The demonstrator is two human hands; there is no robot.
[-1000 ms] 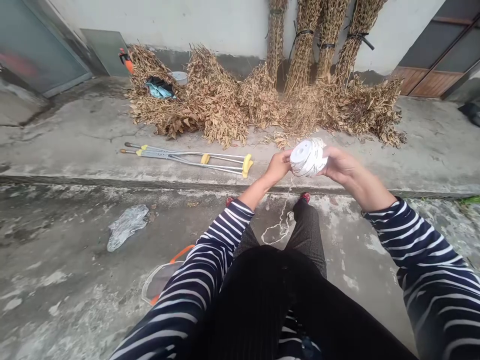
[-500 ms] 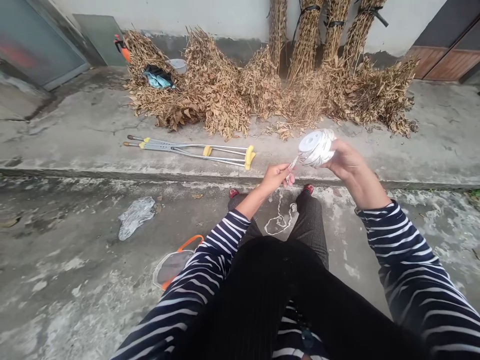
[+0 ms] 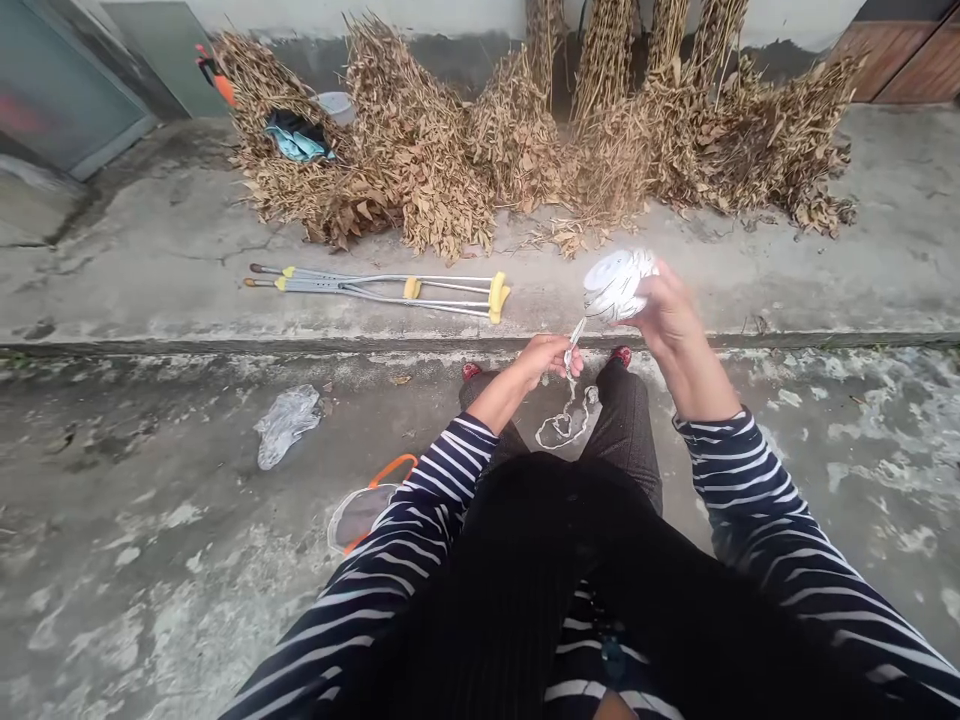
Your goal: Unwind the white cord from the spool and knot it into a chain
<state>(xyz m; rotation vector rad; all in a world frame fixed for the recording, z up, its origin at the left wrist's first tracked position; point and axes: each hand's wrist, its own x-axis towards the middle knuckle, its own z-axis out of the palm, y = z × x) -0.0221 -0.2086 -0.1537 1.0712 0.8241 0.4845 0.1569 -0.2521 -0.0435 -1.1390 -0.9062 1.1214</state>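
Observation:
My right hand [image 3: 667, 315] is closed around a white roll of string [image 3: 615, 284], held up in front of me. A strand of the string [image 3: 576, 335] runs down from the roll to my left hand [image 3: 547, 357], which pinches it just below the roll. More loose string [image 3: 564, 425] lies coiled on the concrete between my legs. Both arms wear dark sleeves with white stripes.
A pair of metal crutches [image 3: 390, 290] with yellow pads lies on the raised concrete step ahead. Heaps of dry brown stalks [image 3: 480, 150] stand against the wall. A crumpled plastic bag [image 3: 285, 425] and an orange-rimmed bag [image 3: 364, 505] lie at my left.
My left hand left the roll and moved down, drawing a strand of string out. The view has tilted downward a little.

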